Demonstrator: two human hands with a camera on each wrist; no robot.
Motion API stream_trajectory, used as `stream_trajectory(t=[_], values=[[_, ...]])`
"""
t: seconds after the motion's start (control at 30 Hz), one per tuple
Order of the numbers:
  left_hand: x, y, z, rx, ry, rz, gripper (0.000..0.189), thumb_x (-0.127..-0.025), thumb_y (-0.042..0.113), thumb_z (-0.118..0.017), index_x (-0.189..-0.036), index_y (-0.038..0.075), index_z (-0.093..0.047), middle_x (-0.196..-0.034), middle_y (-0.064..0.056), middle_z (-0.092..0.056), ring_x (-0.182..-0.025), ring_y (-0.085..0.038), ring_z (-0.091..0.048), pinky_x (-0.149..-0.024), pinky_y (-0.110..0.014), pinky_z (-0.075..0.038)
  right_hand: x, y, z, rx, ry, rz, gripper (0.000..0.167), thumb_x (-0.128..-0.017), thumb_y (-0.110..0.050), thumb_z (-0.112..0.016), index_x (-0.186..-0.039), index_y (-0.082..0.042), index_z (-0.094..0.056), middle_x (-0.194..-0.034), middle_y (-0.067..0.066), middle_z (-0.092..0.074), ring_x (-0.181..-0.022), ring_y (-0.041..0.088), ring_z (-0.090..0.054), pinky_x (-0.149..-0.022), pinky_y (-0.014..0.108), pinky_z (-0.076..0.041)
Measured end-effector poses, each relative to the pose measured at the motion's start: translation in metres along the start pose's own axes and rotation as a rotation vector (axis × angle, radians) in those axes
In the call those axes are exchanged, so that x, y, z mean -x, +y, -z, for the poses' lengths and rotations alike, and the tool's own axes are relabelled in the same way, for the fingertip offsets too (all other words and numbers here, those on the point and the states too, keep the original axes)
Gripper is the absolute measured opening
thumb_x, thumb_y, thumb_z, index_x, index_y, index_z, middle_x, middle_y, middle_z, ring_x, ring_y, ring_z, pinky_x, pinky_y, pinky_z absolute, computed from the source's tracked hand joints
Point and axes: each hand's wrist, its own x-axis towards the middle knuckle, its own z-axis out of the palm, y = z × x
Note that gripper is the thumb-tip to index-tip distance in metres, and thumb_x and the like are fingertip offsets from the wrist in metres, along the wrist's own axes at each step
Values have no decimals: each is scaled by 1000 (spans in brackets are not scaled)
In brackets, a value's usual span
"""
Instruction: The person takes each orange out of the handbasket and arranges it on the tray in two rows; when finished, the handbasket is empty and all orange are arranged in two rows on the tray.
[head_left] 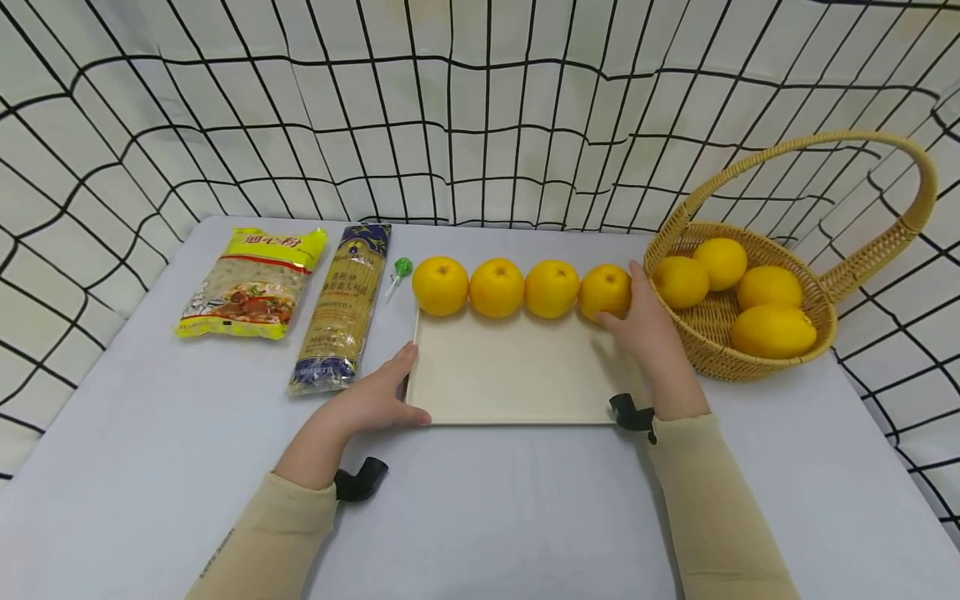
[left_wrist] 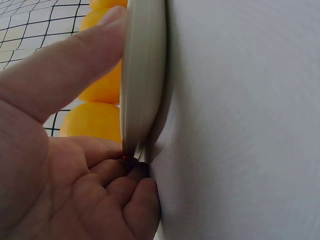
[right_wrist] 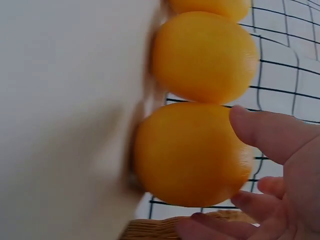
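Note:
A cream rectangular tray (head_left: 517,375) lies on the table, with a row of several oranges (head_left: 497,288) along its far edge. My left hand (head_left: 371,396) grips the tray's left side. In the left wrist view its thumb (left_wrist: 107,42) presses on the rim, while the other fingers curl at the tray's edge. My right hand (head_left: 651,329) holds the rightmost orange (head_left: 605,290) of the row. The right wrist view shows the thumb (right_wrist: 245,125) against this orange (right_wrist: 192,155) and the other fingers round its far side, partly hidden.
A wicker basket (head_left: 750,367) with a tall handle stands at the right, several yellow citrus fruits (head_left: 772,331) inside. Left of the tray lie a green lollipop (head_left: 402,267), a spaghetti pack (head_left: 343,308) and a yellow food bag (head_left: 255,283). Black wire mesh (head_left: 487,129) borders the table.

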Motion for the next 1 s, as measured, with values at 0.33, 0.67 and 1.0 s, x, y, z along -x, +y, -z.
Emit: stream_trajectory(t=[0.33, 0.67, 1.0], values=[[0, 2, 0, -3, -2, 9, 105, -73, 30, -74, -146, 2, -3, -153, -14, 2, -141, -32, -2, -113, -49, -9, 29, -17, 42, 60, 98, 8, 75, -86, -48, -53, -146, -24, -16, -143, 18, -35, -127, 40, -36, -100, 59, -31], [0, 1, 0, -2, -2, 8, 105, -74, 29, -74, -145, 1, -3, -153, -15, 2, -141, -33, -2, -113, -50, -9, 30, 18, 74, 35, 264, 2, 75, -87, -47, -50, -146, -16, -18, -153, 10, -13, -138, 37, -15, -109, 58, -17], [0, 2, 0, -2, -1, -3, 105, -73, 28, -74, -145, 0, -2, -153, -16, 3, -140, -33, -2, -113, -50, -8, 30, 53, 90, 73, 319, -53, 78, -87, -47, -49, -147, -11, -13, -154, 13, -4, -139, 40, -5, -108, 61, -12]])
